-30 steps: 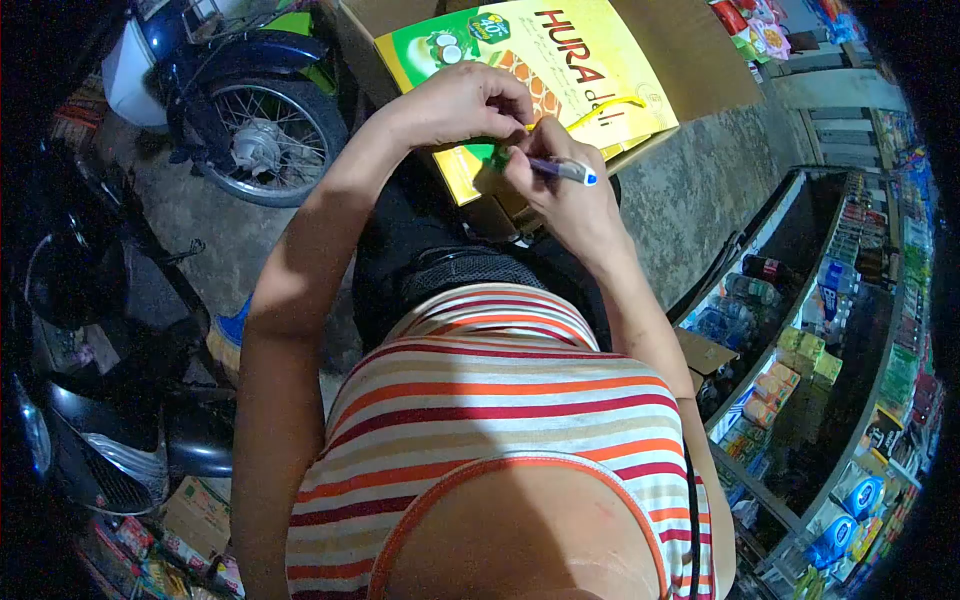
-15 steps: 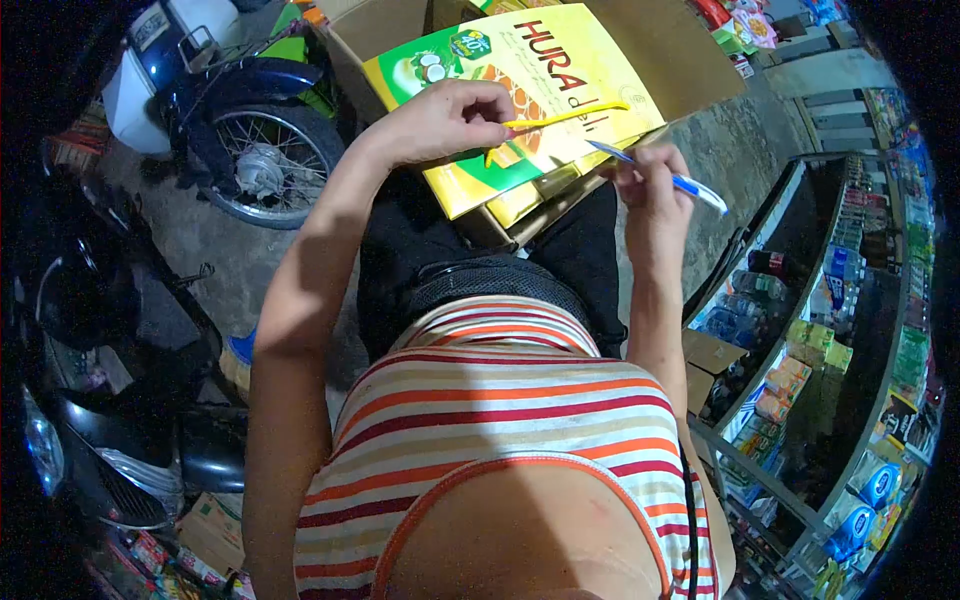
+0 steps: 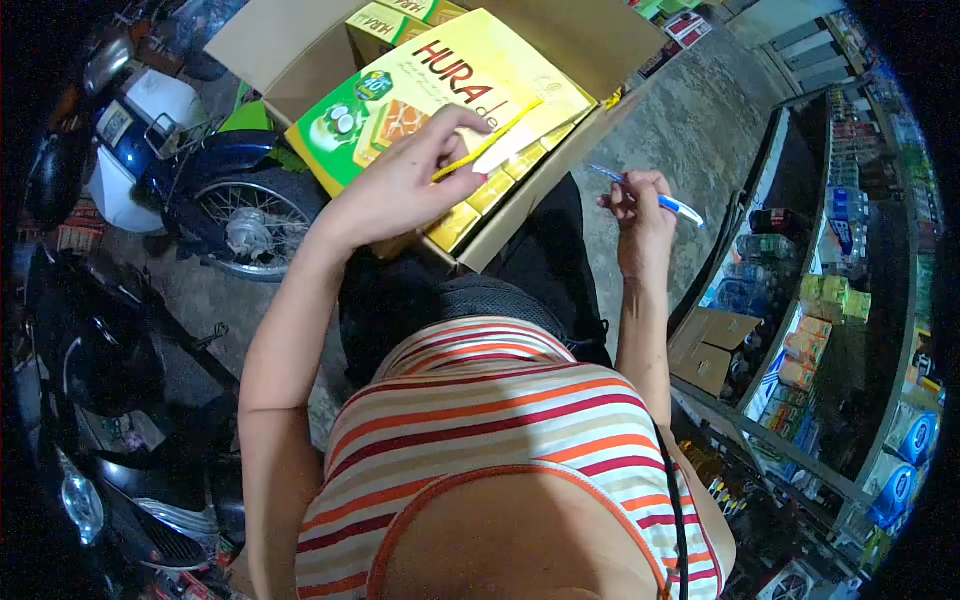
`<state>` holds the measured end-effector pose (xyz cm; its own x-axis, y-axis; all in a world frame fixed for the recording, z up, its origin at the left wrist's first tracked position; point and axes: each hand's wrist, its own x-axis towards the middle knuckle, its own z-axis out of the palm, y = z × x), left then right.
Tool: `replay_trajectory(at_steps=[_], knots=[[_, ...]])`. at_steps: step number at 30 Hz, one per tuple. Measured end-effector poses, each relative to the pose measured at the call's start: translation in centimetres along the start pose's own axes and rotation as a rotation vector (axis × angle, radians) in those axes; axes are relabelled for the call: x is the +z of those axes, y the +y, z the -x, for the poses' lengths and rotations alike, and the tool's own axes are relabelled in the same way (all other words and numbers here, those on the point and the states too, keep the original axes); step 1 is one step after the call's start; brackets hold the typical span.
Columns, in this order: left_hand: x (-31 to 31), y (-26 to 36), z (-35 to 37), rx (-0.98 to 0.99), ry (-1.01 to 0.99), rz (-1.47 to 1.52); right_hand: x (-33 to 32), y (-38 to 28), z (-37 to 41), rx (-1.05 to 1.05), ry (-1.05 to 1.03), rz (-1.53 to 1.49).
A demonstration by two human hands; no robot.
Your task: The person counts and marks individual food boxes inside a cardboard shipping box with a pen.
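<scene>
A yellow and green HURA box (image 3: 530,70) lies tilted in the open cardboard carton (image 3: 560,170) in front of my lap. Over its lower edge is my left hand (image 3: 415,180), with a thin yellow strip (image 3: 500,140) between thumb and fingers. Below that hand, small yellow packs (image 3: 485,200) show along the near side of the carton. To the right of the carton my right hand (image 3: 645,205) is closed around a blue and white pen (image 3: 680,208), its tip pointing left.
Motorbikes stand on the left, one with its front wheel (image 3: 255,230) beside the carton. Shelves of bottles and packets (image 3: 800,320) line the right, with a small brown box (image 3: 710,350) on them. More HURA boxes (image 3: 385,22) sit in the carton's far end.
The view has shifted, showing more of the carton. My left hand has lifted the strip's end and opened a little. My right hand with the pen has moved away from the box.
</scene>
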<state>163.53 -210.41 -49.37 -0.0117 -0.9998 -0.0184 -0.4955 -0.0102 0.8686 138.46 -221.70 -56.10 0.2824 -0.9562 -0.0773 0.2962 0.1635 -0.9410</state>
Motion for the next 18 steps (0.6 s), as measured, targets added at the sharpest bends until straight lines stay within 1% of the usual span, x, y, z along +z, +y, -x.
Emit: replay_trajectory(at_steps=[1,3,4,5,7,8,9,11,13,15,17,18], knots=[[0.6,1.1,-1.0,0.021,-0.002,-0.019,-0.4,0.4,-0.2,0.000,-0.006,-0.006],[1.1,2.2,-3.8,0.072,0.012,0.097,-1.2,0.9,-0.4,-0.003,-0.009,-0.022],[0.9,3.3,-4.9,0.070,0.031,0.096,-1.8,1.0,-0.4,-0.007,-0.003,-0.025],[0.3,3.6,-6.1,0.123,0.032,0.065,-2.3,1.0,-0.5,-0.008,0.017,0.027],[-1.4,5.5,-7.1,0.088,0.050,0.020,-3.9,1.3,-0.5,-0.013,0.046,0.072],[-2.2,6.2,-7.3,0.068,0.075,0.176,-5.0,1.7,-0.5,-0.002,0.066,0.079],[-3.5,6.9,-7.4,0.023,0.139,0.097,-6.0,2.0,-0.4,0.011,0.085,0.087],[-3.6,14.1,-7.2,-0.286,0.423,0.262,-7.5,2.3,-0.5,0.023,0.120,0.054],[-7.4,13.4,-6.0,0.202,0.205,0.347,-8.7,2.7,-0.8,0.066,0.189,0.054],[-7.4,16.8,-6.0,0.254,0.442,0.297,-9.6,2.9,-1.3,0.081,0.201,0.061],[-7.4,17.4,-6.9,0.437,0.662,0.155,-10.3,3.5,-2.3,0.088,0.217,0.101],[-6.9,18.7,-8.7,0.316,0.920,0.165,-10.5,3.6,-3.0,0.086,0.216,0.096]])
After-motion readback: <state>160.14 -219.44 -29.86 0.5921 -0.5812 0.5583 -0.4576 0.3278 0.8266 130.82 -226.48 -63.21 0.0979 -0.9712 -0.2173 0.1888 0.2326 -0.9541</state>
